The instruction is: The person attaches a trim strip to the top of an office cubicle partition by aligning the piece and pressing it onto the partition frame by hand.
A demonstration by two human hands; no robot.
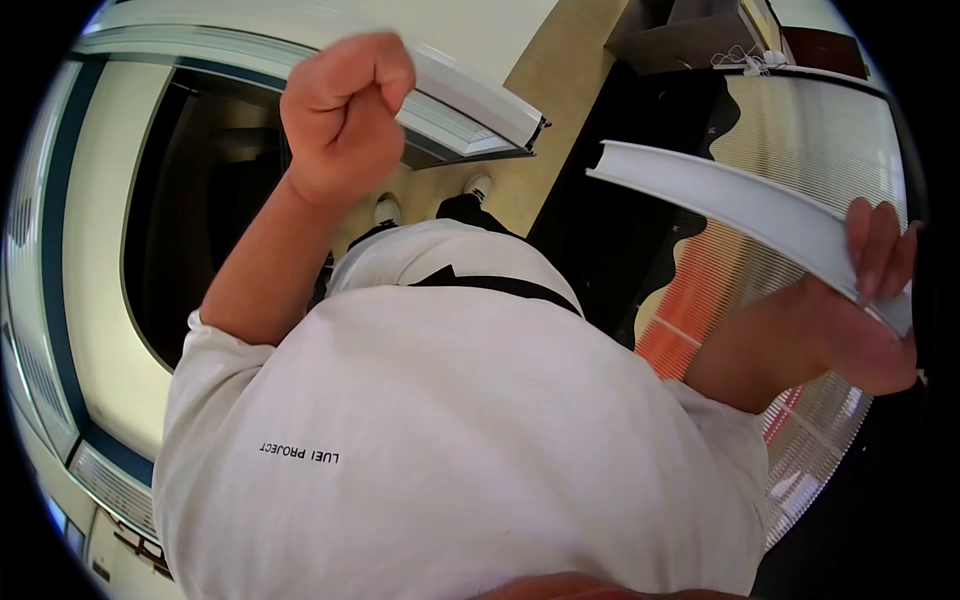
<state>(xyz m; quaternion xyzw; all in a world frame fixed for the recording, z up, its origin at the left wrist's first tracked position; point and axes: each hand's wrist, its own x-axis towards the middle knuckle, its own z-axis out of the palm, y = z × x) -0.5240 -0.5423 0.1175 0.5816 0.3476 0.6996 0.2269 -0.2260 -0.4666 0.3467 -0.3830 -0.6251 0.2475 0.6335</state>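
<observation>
My left hand (345, 115) is raised at the upper left, its fingers curled into a fist. Whatever it may hold is hidden by the fingers. Right beside it, a white frame piece (480, 105) with dark fittings at its end runs off to the right; whether the fist touches it I cannot tell. Over on the right side, my right hand (875, 290) grips one end of a long white channel-shaped strip (725, 200). Fingers lie over its top edge, with the palm below. The strip's free end points left, over a dark surface.
Dark surface (640, 130) and ribbed translucent panel (800, 130) lie at the right. White cables (750, 60) sit beside a grey box (670, 40). A pale-framed cabinet with a dark opening (200, 200) stands left. My shoes (478, 186) are on the tan floor (560, 60).
</observation>
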